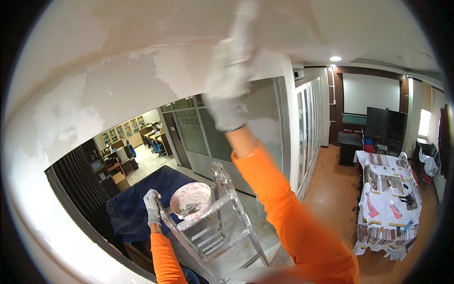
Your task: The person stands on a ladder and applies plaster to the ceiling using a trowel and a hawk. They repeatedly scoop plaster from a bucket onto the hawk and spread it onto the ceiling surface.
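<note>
My left hand (152,207), in a pale knit glove, grips the top of the left rail of a metal stepladder (241,217). Beside it, a round, putty-smeared bowl (201,190) rests at the top of the ladder. A putty knife (190,209) with a grey blade lies in the bowl. My right hand (230,78), gloved too, is raised against the patchy wall and ceiling (161,28). Motion smears its fingers, so I cannot tell whether it holds anything. Both arms wear orange sleeves.
Below the plastered wall is a wide opening, with a dark blue sheet (137,201) draped beyond the ladder. Desks and chairs (158,144) stand in the room behind. To the right, a long table (378,199) carries a printed covering and small items. Glass-fronted cabinets (308,128) line a wall.
</note>
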Demonstrator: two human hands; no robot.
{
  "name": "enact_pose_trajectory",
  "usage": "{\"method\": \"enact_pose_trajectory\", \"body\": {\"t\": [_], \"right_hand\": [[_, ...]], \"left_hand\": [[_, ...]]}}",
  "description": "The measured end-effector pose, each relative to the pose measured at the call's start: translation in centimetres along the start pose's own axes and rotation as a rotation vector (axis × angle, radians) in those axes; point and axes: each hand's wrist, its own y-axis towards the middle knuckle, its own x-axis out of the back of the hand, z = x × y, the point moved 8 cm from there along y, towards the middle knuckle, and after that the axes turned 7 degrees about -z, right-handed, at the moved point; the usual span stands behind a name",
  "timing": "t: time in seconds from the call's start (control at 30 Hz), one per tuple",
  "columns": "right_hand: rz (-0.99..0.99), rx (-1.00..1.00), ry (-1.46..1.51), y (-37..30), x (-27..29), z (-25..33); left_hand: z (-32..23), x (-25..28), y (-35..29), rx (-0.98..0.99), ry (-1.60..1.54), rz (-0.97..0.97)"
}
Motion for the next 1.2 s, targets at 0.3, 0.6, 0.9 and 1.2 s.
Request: {"method": "enact_pose_trajectory", "body": {"t": [0.3,0.6,0.9,1.2], "right_hand": [[-0.282,-0.215,-0.011,11.3,1.8,-6.1],[0.260,0.269,0.517,-3.6,-8.8,21.3],[0.293,-0.030,0.781,-6.6,0.2,9.0],[-0.122,-0.930,1.419,2.4,7.2,-15.2]], "left_hand": [[1.1,-1.1,0.2,0.031,0.046,0.014],[0.4,-2.1,0.0,0.026,-0.016,-0.019],[0.7,-0.4,-0.3,0.008,-0.014,-0.006],[-0.3,-2.1,-0.3,-0.029,-0.053,0.052]]}}
